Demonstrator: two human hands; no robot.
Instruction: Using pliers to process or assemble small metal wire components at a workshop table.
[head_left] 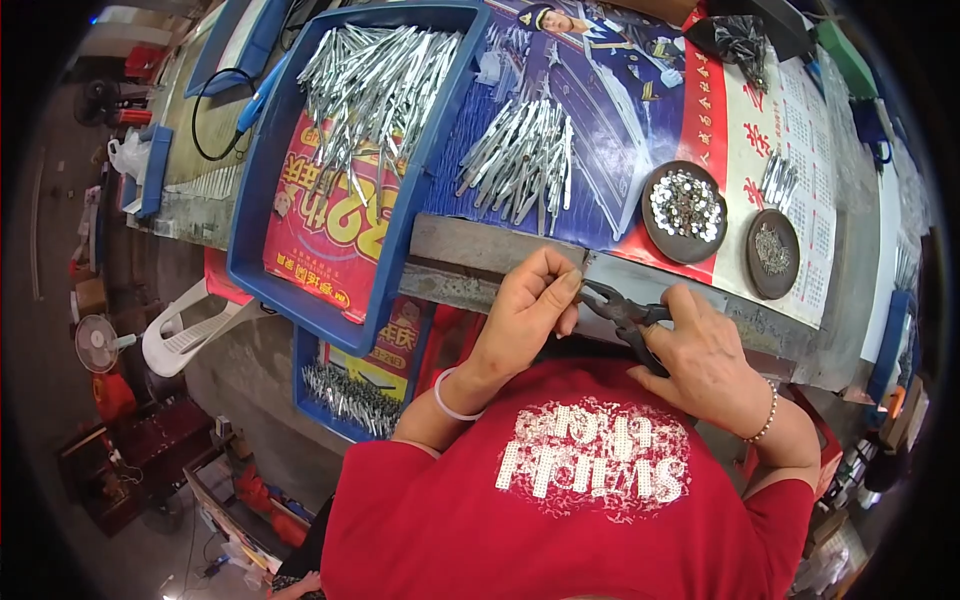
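My right hand (702,350) is wrapped round the handles of dark pliers (622,308), in front of my red shirt at the table's near edge. The jaws point left, toward my left hand (535,305). Thumb and fingers of my left hand are pinched together right by the jaw tips; whatever they hold is too small or hidden to name. Beyond my hands, a fanned pile of thin silver metal pieces (520,160) lies on the poster-covered table. Right of it stand a round brown dish (656,238) of small shiny discs and an oval brown dish (765,289) of tiny metal parts.
A blue tray (392,262) heaped with long silver metal pieces stands at the left, overhanging the table edge. Below it sits a second blue tray (305,352) with more metal pieces. A black plastic bag (735,42) lies far right. A white plastic stool (185,335) stands at left.
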